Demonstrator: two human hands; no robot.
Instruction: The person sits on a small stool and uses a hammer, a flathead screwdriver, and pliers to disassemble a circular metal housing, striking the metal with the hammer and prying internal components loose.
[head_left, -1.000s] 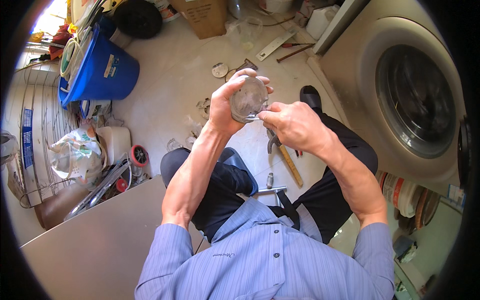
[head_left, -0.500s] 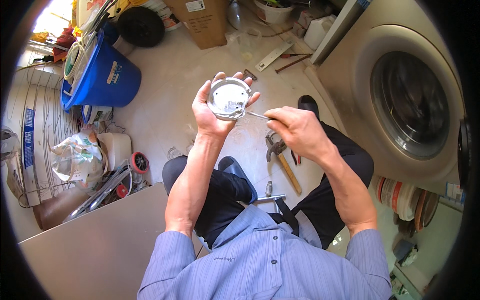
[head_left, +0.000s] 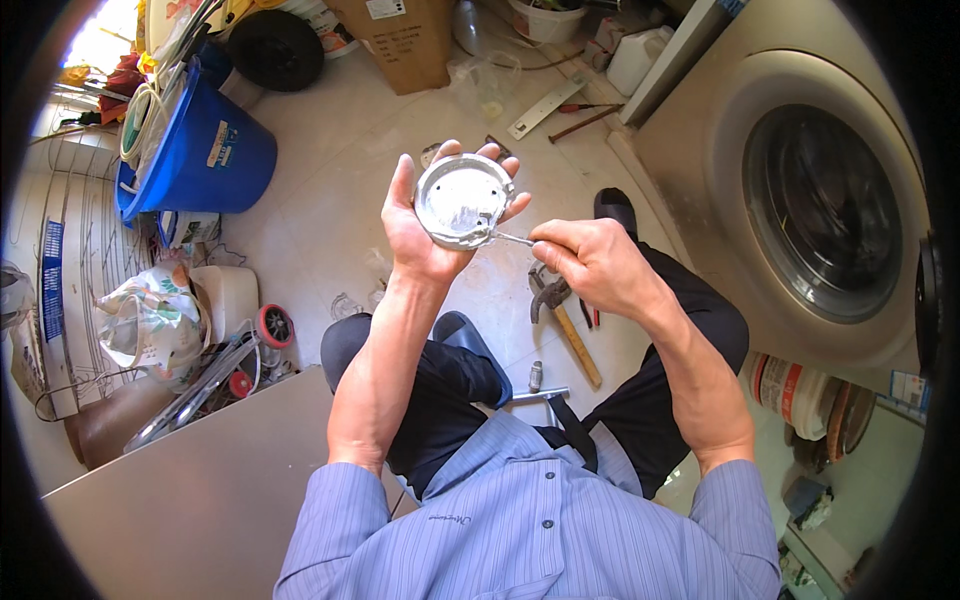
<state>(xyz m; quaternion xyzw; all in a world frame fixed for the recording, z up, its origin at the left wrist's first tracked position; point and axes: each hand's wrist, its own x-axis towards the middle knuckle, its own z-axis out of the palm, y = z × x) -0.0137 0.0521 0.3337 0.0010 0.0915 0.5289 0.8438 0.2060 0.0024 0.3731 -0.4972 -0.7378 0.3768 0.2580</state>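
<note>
My left hand (head_left: 428,254) is palm up, cupping a shallow round metal dish (head_left: 460,197) with a raised rim. Its thumb stands up beside the rim, and the other fingertips show past the far side. The dish's inside is silvery, with small dark holes and a rough patch near its lower right edge. Between thumb and bent fingers my right hand (head_left: 600,262) pinches a thin metal rod (head_left: 515,239); most of it is hidden in the hand. The rod's far end meets the lower right rim of the dish.
On the floor below my right hand lie a claw hammer (head_left: 575,340) and a red-handled tool (head_left: 590,314). A washing machine (head_left: 725,170) stands at the right. A blue bucket (head_left: 235,160) is at the left, a cardboard box (head_left: 400,45) at the far side.
The dish has turned slightly in my left hand or with it, and sits a little lower. My right hand has shifted only slightly, its rod still against the rim.
</note>
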